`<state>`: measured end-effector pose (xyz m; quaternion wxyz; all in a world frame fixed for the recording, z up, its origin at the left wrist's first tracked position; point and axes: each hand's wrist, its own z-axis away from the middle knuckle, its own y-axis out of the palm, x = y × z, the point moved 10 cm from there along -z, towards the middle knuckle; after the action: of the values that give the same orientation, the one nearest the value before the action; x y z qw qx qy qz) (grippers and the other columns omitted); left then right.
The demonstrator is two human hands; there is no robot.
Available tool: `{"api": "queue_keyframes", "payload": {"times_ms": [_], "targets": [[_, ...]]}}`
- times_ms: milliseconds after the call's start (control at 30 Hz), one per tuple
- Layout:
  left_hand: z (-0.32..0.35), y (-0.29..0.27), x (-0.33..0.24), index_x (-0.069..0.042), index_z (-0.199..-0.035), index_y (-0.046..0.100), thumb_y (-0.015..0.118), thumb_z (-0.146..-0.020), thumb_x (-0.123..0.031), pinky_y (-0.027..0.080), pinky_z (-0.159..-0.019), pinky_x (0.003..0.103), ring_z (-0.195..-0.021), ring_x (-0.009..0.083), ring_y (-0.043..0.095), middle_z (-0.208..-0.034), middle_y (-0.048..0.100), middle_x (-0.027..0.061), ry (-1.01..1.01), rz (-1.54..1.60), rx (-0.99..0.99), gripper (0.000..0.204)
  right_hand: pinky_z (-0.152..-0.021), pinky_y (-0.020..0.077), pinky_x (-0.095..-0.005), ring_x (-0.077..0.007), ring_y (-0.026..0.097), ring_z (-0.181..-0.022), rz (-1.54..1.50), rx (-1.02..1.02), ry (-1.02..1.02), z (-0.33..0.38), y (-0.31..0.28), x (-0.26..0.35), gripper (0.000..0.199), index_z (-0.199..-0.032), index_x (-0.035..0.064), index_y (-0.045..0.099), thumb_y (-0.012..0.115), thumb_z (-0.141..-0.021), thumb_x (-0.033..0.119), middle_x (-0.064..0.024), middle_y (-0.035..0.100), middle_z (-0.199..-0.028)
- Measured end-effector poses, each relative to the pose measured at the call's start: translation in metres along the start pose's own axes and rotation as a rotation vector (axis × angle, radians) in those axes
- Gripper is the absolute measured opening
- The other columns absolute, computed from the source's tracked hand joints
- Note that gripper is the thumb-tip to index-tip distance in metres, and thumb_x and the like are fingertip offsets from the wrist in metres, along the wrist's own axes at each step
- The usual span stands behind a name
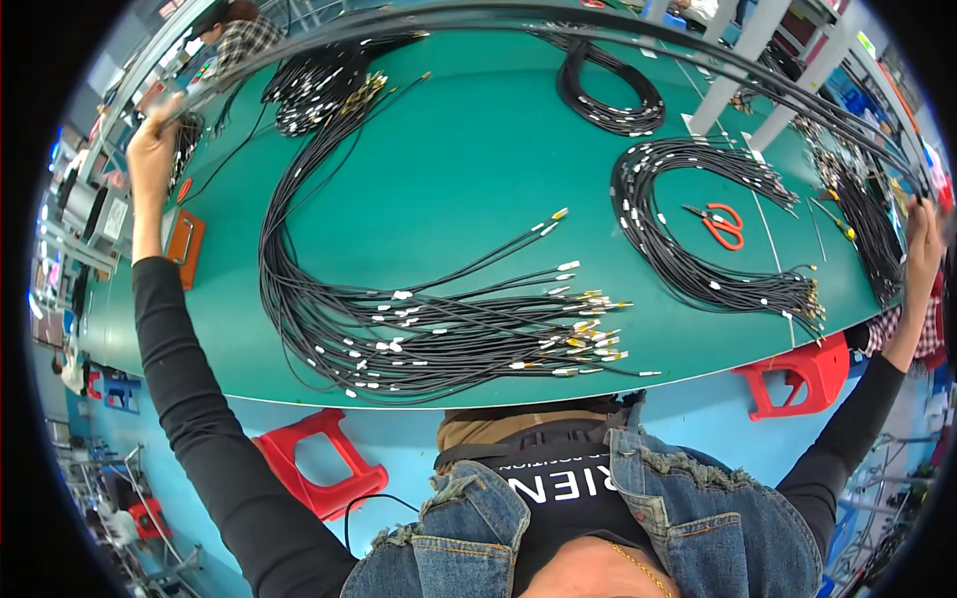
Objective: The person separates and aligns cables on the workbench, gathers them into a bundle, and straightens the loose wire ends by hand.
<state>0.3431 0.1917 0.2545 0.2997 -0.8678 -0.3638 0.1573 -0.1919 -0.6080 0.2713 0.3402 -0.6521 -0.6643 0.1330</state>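
A bundle of long black cables (478, 14) is stretched in an arc across the far side of the view. At its left end my left hand (153, 140) is raised and closed around it, slightly blurred. My right hand (923, 239) grips the other end at the far right, fingers wrapped. Below, on the green table (469, 179), lies a large curved bundle of black cables (284, 269) with white tags and brass-coloured tips. A second C-shaped cable bundle (643, 224) rests to the right, partly around orange-handled cutters (723, 221).
A coiled cable bundle (610, 95) and a darker pile of cables (319, 85) lie at the back. Grey metal posts (738, 75) rise at the far right. An orange box (186, 244) sits at the left edge. Red stools (321, 463) stand before the table. Another person (244, 40) is at the back left.
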Motion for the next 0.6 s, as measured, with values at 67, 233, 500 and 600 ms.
{"api": "queue_keyframes", "payload": {"times_ms": [67, 233, 500, 600], "targets": [[0.024, -0.021, 0.030, -0.016, -0.127, 0.060, 0.053, -0.096, -0.018, 0.049, -0.080, 0.029, -0.090, 0.0167, 0.064, -0.101, 0.069, 0.0118, -0.075, -0.127, 0.009, 0.032, -0.060, 0.0364, -0.0177, -0.0020, 0.047, -0.068, -0.226, 0.298, 0.338, 0.013, 0.048, -0.019, 0.030, -0.109, -0.0007, 0.059, 0.047, -0.102, 0.025, 0.0027, 0.053, -0.076], [0.046, 0.020, 0.035, -0.018, -0.126, 0.061, 0.042, -0.100, -0.033, 0.049, -0.085, 0.036, -0.097, 0.0306, 0.066, -0.108, 0.067, 0.0170, -0.382, -0.530, 0.113, 0.036, -0.051, 0.0260, -0.0183, -0.0014, 0.037, -0.059, -0.385, 0.635, 0.351, 0.052, 0.126, 0.038, 0.016, -0.096, 0.0035, 0.061, 0.054, -0.092, 0.017, 0.0062, 0.044, -0.068], [-0.057, 0.118, -0.069, -0.007, -0.125, 0.058, 0.037, -0.099, -0.016, 0.039, -0.104, 0.037, -0.116, 0.0314, 0.057, -0.121, 0.063, 0.0140, -0.057, 0.405, 0.042, 0.034, -0.056, 0.0419, -0.0274, -0.0081, 0.051, -0.062, -0.216, 1.374, 0.566, 0.219, 0.187, 0.094, 0.016, -0.084, -0.0027, 0.065, 0.065, -0.085, 0.013, -0.0018, 0.057, -0.066], [-0.095, 0.101, -0.198, -0.003, -0.084, 0.066, 0.044, -0.102, -0.022, 0.044, -0.072, 0.041, -0.075, 0.0285, 0.057, -0.080, 0.065, 0.0121, 0.277, 0.591, -0.146, 0.033, -0.058, 0.0442, -0.0290, -0.0107, 0.054, -0.063, -0.304, 1.493, 0.499, 0.248, 0.209, 0.135, 0.019, -0.086, -0.0030, 0.065, 0.066, -0.087, 0.016, -0.0047, 0.061, -0.069]]}}
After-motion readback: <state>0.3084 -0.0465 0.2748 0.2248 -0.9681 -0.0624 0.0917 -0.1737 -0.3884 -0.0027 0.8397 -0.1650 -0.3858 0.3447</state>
